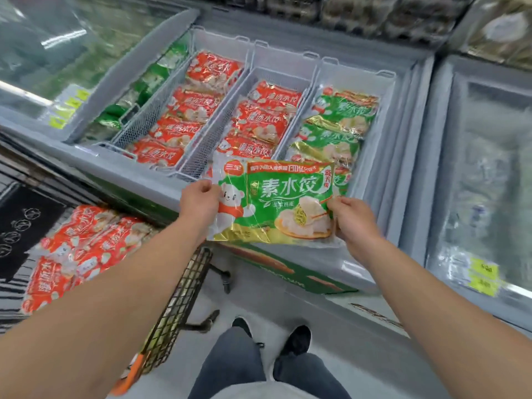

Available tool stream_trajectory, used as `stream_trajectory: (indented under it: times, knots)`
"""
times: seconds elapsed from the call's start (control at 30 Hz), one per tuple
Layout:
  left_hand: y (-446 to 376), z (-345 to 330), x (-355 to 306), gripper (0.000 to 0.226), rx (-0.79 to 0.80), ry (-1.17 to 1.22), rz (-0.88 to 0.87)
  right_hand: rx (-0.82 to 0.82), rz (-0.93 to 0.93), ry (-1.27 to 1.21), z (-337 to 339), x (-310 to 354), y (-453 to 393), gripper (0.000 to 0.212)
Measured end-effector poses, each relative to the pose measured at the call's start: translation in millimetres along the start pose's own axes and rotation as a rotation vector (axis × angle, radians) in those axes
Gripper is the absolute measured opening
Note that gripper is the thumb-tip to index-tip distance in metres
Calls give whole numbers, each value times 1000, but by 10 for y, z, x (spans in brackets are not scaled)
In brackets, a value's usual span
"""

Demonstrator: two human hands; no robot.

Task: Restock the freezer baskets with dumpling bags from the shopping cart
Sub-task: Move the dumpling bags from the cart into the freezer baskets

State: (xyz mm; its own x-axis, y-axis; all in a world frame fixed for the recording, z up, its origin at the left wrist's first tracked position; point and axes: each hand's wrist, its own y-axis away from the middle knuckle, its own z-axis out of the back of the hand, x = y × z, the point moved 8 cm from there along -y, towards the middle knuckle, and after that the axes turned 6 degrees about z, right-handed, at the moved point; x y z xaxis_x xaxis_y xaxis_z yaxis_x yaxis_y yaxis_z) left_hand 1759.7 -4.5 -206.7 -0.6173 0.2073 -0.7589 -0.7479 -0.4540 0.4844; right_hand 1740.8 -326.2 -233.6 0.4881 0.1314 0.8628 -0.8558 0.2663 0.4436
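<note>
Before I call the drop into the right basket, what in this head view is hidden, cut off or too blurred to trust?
- Near end of the right basket: hidden by the green bag held in the left hand and right hand.
- Far-left green packs: behind the freezer lid, blurred.
- Shopping cart: partly covered by the left forearm.
- Yellow price tags: too blurred to read.
</note>
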Motion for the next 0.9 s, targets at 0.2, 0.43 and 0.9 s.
stream_trajectory:
  times: [0.2, 0.43, 0.9]
  knots:
    - [-434, -715, -399, 16, 108, -33, -1, -107, -18, 26, 304, 61, -474, 21]
    - [-1205, -1360, -582, 19, 230, -160, 37, -210, -130, 123, 230, -39, -1078, 23]
    - [-1580, -2002, 45, 25, 356, -530, 56, -160, -408, 275, -65, -709, -1219, 12]
